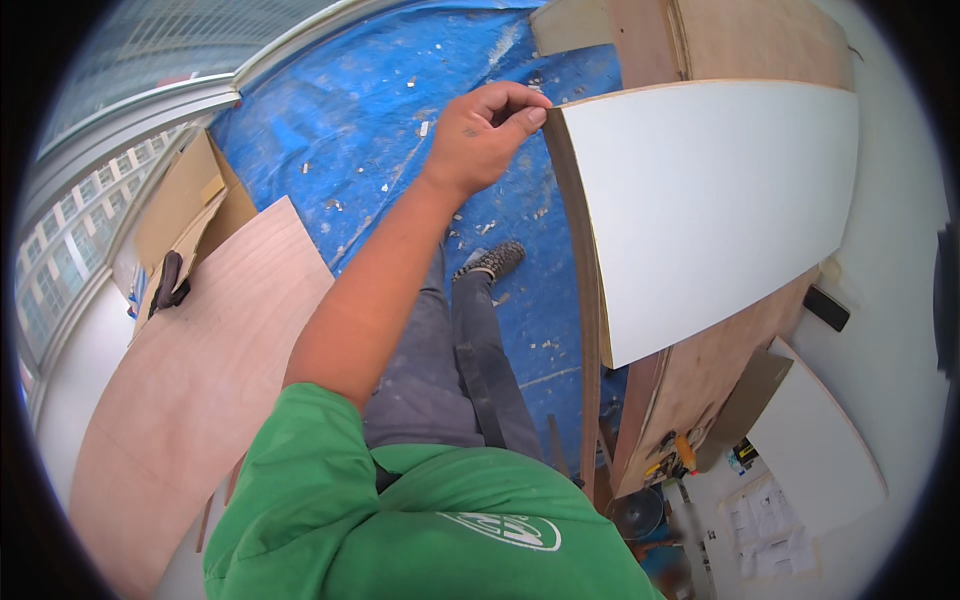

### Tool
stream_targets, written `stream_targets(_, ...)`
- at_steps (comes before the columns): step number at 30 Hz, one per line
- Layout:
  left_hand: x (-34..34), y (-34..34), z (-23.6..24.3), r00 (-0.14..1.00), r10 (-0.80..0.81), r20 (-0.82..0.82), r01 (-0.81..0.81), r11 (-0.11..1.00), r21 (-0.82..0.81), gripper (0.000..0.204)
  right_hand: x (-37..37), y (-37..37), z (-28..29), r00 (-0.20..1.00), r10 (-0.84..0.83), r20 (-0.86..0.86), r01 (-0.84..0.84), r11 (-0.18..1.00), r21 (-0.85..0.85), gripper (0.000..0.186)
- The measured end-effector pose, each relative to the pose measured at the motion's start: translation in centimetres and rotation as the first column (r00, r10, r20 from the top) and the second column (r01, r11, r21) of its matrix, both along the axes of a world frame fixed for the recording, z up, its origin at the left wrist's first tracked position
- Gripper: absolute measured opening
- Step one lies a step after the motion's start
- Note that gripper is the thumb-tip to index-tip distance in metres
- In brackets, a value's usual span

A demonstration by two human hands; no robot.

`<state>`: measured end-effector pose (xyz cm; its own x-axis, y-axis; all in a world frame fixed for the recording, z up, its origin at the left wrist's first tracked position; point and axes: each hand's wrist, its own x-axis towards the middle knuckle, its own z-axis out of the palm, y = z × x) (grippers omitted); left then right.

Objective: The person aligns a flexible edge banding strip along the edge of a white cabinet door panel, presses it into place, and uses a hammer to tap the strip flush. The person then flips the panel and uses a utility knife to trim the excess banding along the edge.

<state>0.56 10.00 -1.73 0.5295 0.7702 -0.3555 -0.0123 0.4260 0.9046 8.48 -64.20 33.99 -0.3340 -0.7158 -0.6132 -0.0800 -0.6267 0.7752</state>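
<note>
My left hand (478, 142) reaches forward with thumb and forefinger pinched together. Between them is the far end of a long, thin brown strip (574, 205), at the corner of a white panel (725, 200). The strip runs back toward my body along the panel's left edge, and a narrow gap seems to open between the two at the nearer part. Resting flat, the white panel lies on top of a brown wooden cabinet or box (690, 375). My right hand is out of the picture.
Blue sheeting (390, 120) strewn with debris covers the floor under my feet. To my left lean a curved-looking plywood sheet (200, 370) and cardboard (180, 210) near the window. At right are a black phone (827, 308), orange-handled tools (684, 452), another white board (820, 440) and papers (768, 525).
</note>
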Motion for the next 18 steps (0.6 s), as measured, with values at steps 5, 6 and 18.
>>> stream_targets(5,0.3,-3.7,0.3,0.966,0.227,0.127,-0.177,0.931,-0.318,0.035,-1.5,-1.7,3.0,0.997,-0.055,0.050,0.056,0.998,-0.016,0.058)
stream_targets(6,0.0,-5.2,0.6,0.974,0.206,0.096,-0.159,0.919,-0.360,0.038,-1.7,-1.6,3.2,0.998,-0.036,0.055,0.036,0.999,-0.003,0.058)
stream_targets(18,-0.5,-16.6,3.0,0.983,0.162,0.086,-0.093,0.847,-0.524,0.024,-1.2,-1.6,0.2,0.997,-0.023,0.067,0.018,0.997,0.075,0.054)
